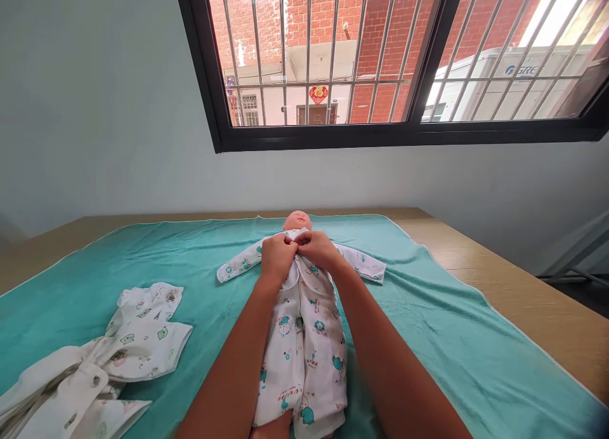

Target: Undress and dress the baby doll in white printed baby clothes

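Observation:
A baby doll point(298, 220) lies on its back on a teal cloth, its head toward the wall. It wears a white printed romper point(320, 337), with the long sleeves spread out to both sides and the front edges meeting down the middle. My left hand point(278, 254) pinches the romper's front near the neck. Close against it, my right hand point(318, 247) pinches the other front edge at the same spot. The fingertips of both hands nearly touch, and whatever fastener lies between them is hidden. One bare foot of the doll shows at the bottom.
A second white printed baby garment point(147, 337) lies crumpled at the left. The teal cloth point(419, 325) covers most of the wooden table point(469, 255), whose edge shows at the right. Behind stand a grey wall point(118, 109) and a barred window point(314, 134).

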{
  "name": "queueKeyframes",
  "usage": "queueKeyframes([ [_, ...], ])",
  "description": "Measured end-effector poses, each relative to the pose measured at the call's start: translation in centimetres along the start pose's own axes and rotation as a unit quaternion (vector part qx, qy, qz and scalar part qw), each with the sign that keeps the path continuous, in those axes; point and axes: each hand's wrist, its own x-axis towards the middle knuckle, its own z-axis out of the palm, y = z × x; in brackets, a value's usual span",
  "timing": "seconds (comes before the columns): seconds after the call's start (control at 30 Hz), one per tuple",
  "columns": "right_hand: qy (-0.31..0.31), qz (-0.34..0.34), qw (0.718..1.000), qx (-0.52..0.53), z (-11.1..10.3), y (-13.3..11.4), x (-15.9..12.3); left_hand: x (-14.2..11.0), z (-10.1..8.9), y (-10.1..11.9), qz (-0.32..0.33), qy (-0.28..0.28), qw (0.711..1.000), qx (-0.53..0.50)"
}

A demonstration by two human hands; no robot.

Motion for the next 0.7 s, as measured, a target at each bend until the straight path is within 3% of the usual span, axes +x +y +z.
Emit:
queueKeyframes([
  [0.3,-0.025,0.021,0.996,0.081,-0.4,0.6,0.1,0.0,0.2,-0.7,0.006,0.024,0.999,-0.021],
  [0.43,-0.024,0.041,0.992,0.119,-0.5,0.7,0.1,0.4,-0.3,-1.4,-0.053,-0.033,0.986,-0.158],
  [0.53,-0.005,0.032,0.993,0.109,-0.3,0.5,-0.1,0.5,-0.7,-1.6,-0.072,-0.075,0.973,-0.205],
  [0.7,0.012,-0.019,0.998,0.058,-0.4,0.3,-0.2,0.5,-0.7,-1.3,-0.11,-0.075,0.958,-0.256],
])
